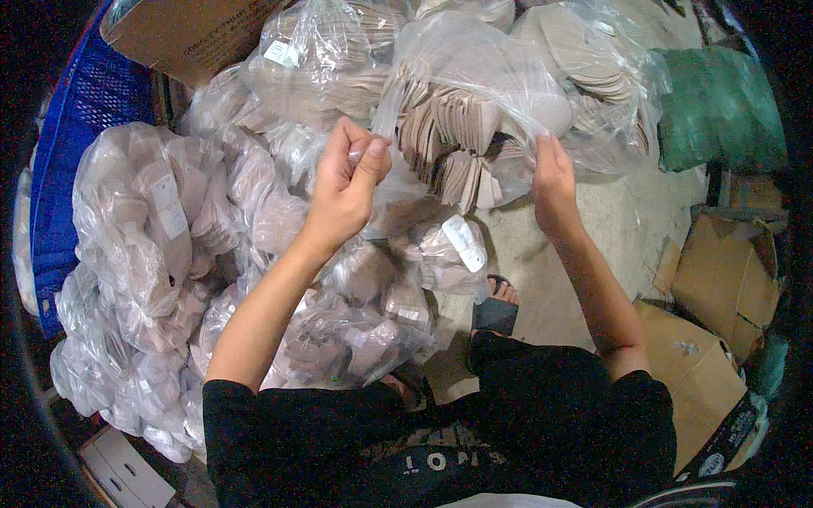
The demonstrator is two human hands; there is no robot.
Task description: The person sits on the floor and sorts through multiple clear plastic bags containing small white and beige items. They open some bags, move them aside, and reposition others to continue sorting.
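**Now: both hands working one clear bag above the heap**

Right, starting big: a heap (195, 279) of clear plastic packs, each stuffed with pale flat pieces, is filling the whole left and middle of the view, spilling against a blue crate (80, 127) at the far left. Brown cartons (720, 288) are lying at the right on the concrete floor (610, 229), and a green sack (720, 110) is sitting up at the top right.

Coming in closer, one large bag (474, 93) is being held up above the heap, well off the floor, packed with tan, insole-shaped cut-outs (449, 135) that are fanning out inside it.

The left hand (347, 190) is pinching a fold of that bag's plastic between thumb and curled fingers, closed tight on the film. The right hand (552, 182) is pressing against the bag's right side with fingers pointing up; it is touching the plastic, but whether it is actually clamping it I cannot tell from this angle.

Smallest of all, a white label (466, 241) is showing on a little pack just below the hands, and a sandalled foot (500, 305) is peeking out by the floor.

By my reading, the step in hand is taking hold of the bag's film. The next move would call for a firm pinch on both sides, since the plastic is thin and the load looks heavy.
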